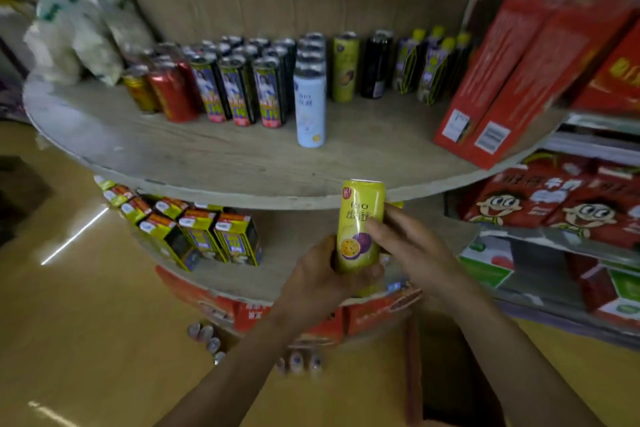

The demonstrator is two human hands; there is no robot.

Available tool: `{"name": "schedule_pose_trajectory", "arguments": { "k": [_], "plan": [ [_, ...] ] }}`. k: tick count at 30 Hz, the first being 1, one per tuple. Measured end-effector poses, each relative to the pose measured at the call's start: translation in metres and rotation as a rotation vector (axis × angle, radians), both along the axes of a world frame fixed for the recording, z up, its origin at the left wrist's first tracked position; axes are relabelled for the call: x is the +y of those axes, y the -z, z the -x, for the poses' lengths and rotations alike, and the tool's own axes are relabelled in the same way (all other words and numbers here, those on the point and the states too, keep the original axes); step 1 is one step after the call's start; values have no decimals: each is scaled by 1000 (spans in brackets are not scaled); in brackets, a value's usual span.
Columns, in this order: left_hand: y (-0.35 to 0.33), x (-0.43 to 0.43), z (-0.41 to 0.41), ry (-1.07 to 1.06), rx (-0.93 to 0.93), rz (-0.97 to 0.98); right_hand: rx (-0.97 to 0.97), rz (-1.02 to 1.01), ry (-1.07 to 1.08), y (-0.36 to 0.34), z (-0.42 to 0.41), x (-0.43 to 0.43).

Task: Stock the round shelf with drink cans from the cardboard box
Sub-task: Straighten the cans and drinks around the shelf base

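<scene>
The yellow can (360, 225) is at the centre of the frame, held in both hands off any surface and nearly upright, with its top leaning slightly to the right. Its top overlaps the front rim of the round shelf (207, 180) in the picture, and its body hangs below that rim.

The left hand (322, 274) comes up from the bottom centre and grips the lower part of the can. Its fingers (375, 270) are curled round the base, below the fruit picture on the label. The right hand (412, 246) comes in from the lower right and holds the can at mid-height. One of its fingers (374, 225) lies across the front of the label, and the others reach round the can's right side.

On the upper tier, above the held can, a pale blue can (310, 107) stands at the front of a line of cans. Just right of that line, farther back, stand a second yellow can (344, 68) and a black can (375, 64). To the left stand rows of picture-label cans (239, 90), with red cans (173, 94) beside them. Red cartons (519, 73) lean at the upper right.

On the lower tier, left of the hands, stand yellow juice cartons (207, 236). Everything at the bottom of the frame is blurred.
</scene>
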State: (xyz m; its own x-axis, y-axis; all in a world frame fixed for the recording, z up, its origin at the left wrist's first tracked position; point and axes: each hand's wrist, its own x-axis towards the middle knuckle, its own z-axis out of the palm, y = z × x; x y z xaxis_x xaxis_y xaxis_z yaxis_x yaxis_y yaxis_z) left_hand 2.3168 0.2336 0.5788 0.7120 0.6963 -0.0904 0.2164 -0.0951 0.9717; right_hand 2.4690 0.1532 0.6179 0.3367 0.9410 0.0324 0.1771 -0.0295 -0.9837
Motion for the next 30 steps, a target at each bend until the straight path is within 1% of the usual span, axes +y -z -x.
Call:
{"name": "schedule_pose_trajectory", "arguments": {
  "k": [3, 7, 12, 15, 17, 25, 30],
  "plan": [
    [-17, 7, -5, 23, -51, -2, -56, -55, 21, -15, -4, 9],
    [-31, 21, -20, 15, -98, -26, -82, -94, 24, -31, -17, 23],
    [-43, 47, -49, -17, -143, -44, -141, -98, -15, -40, -47, 51],
    [-51, 65, -72, -20, -158, -76, -82, -109, -50, -44, -66, 69],
    [-54, 77, -88, -25, -152, -98, -68, -108, -61, -47, -81, 84],
    [-51, 121, -143, -114, -123, -149, -108, -105, -79, -40, -135, 139],
    [-44, 135, -164, -195, -45, -209, -146, -96, -73, -27, -158, 164]
  ]
}}
